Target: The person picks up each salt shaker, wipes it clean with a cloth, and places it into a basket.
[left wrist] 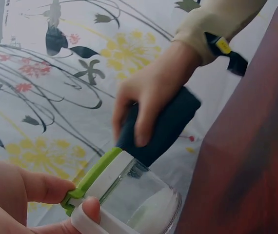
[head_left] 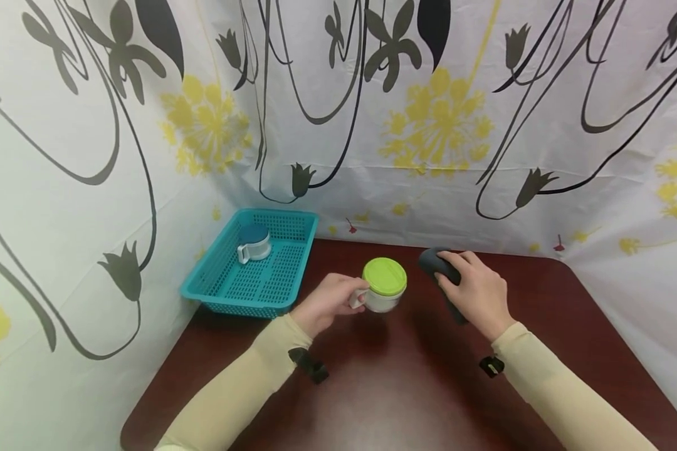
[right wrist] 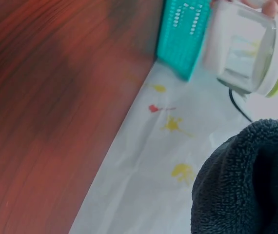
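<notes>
My left hand [head_left: 331,302] holds a clear seasoning jar [head_left: 385,287] by its white handle, lifted over the table. The jar has a lime-green lid, and the left wrist view shows something white inside its base [left wrist: 153,209]. To the right, my right hand [head_left: 481,293] grips a folded dark blue-grey towel [head_left: 435,262], which hangs below the fingers. In the left wrist view the towel [left wrist: 170,129] appears just behind the jar; whether they touch cannot be told there, but the head view has them apart. The right wrist view shows the towel's thick terry fold [right wrist: 222,185].
A turquoise plastic basket [head_left: 301,250] stands at the table's back left. In it sits another white-handled jar [head_left: 255,244] with a blue lid. The dark red-brown table [head_left: 541,313] meets a white flowered sheet [head_left: 338,144] at the back and sides.
</notes>
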The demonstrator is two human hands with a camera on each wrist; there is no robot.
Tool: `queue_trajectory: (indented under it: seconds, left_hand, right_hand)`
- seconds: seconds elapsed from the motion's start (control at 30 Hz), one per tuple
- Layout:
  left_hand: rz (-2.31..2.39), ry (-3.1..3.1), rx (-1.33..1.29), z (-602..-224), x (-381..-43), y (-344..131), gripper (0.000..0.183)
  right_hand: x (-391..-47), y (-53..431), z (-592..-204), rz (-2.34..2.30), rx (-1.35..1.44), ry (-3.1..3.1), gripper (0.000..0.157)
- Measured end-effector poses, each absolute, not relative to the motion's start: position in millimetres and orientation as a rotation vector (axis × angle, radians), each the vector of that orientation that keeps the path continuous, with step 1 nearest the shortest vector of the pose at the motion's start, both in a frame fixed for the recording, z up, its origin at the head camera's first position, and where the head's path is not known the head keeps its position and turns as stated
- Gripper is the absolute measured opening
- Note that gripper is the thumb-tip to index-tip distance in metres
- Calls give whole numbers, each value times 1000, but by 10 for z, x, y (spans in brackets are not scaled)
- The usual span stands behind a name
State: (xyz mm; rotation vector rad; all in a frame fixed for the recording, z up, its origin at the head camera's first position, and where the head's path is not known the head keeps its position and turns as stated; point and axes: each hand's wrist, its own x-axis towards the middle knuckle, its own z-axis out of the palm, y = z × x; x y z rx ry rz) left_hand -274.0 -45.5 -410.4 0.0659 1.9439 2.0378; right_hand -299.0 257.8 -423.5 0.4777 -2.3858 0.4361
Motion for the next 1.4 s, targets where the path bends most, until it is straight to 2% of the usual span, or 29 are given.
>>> queue_trajectory:
  seconds: [0.3,0.63,0.93,1.4]
  left_hand:
    - [2143,1890,-81,-3837,-3011,-763,28]
    - [2300,1784,-240,-3754,-3246,-1231,36]
    - [2323,1778,-271,-3792,-3475,-1676,49]
    - [2443,1587,-349,-3980,-3916,-2108,63]
  right_hand:
    - [-2971,2910,-4292,375,429,-2462,48]
    - [-2928,3251,-4516,327,385,-2549,46]
    - [-2873,3613,-4744,264,328,-2640,47]
    - [-2752,4069,-5078,210,219,-2836,50]
